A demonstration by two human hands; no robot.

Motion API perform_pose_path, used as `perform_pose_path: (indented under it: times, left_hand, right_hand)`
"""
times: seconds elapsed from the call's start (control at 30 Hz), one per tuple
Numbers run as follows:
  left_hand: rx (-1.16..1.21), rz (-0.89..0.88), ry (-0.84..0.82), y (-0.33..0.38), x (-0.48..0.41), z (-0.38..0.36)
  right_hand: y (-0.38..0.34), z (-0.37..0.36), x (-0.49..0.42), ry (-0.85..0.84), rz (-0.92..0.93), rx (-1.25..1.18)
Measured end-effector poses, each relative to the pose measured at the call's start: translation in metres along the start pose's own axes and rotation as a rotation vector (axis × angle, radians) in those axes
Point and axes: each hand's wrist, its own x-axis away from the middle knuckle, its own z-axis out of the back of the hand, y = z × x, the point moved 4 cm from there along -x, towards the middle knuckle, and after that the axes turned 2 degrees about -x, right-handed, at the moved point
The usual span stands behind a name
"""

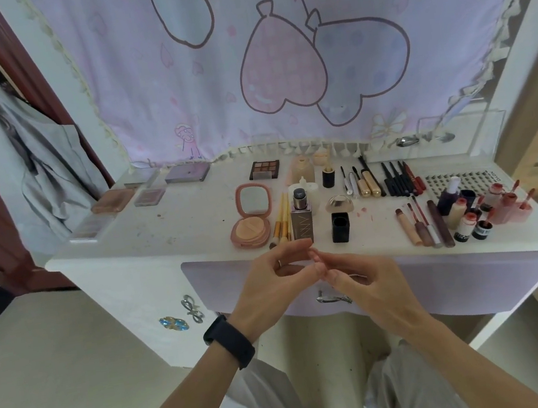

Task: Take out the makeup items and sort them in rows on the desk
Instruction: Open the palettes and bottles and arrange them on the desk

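Head view: round pink compact [250,216], scuffed desk [177,223]

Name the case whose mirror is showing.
The pink compact beside the brushes: its lid lies open, mirror up; the palettes show no mirror.

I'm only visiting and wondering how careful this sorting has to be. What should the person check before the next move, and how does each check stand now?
1. Hands free: left hand and right hand meet fingertip to fingertip, nothing seen in them: ok.
2. Bare room on the desk, left of the powder compact: ok.
3. The foundation bottle stands upright near the front edge: ok.
4. The pencils lie in a neat row: ok.
5. The lip bottles at the right are crowded, no clear row: not ok.
6. More items left in the drawer: cannot tell.
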Motion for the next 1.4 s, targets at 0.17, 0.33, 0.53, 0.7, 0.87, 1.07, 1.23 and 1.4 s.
perform_pose_path:
  times: [0.17, 0.33, 0.53, 0.7, 0.87, 1.07, 1.23, 1.4]
  left_hand:
    - [0.036, -0.016, 0.058, 0.003, 0.000, -0.004]
    - [0.085, -0.010, 0.064, 0.001, 0.003, -0.005]
    - [0.170, -0.001, 0.091, -0.003, 0.003, -0.006]
    - [0.296, 0.062, 0.044, -0.010, 0.006, -0.002]
    - [0.504, 0.215, -0.011, -0.025, 0.009, 0.002]
    - [0.589, 0.314, -0.035, -0.038, 0.012, 0.019]
    - [0.451, 0.345, -0.031, -0.040, 0.015, 0.029]
    - [-0.222, 0.152, -0.059, -0.032, 0.013, 0.039]
  right_hand:
    - [-0.002, -0.010, 0.007, 0.058, 0.056, 0.035]
    - [-0.001, -0.015, 0.009, 0.088, 0.084, 0.089]
    - [0.001, -0.020, 0.009, 0.122, 0.035, 0.109]
    - [0.004, -0.015, 0.006, 0.160, -0.059, 0.081]
    - [0.011, -0.010, 0.002, 0.155, -0.268, -0.163]
    - [0.016, -0.017, 0.007, 0.169, -0.447, -0.383]
    - [0.021, -0.028, 0.007, 0.168, -0.501, -0.415]
    - [0.023, -0.038, 0.003, 0.128, -0.482, -0.370]
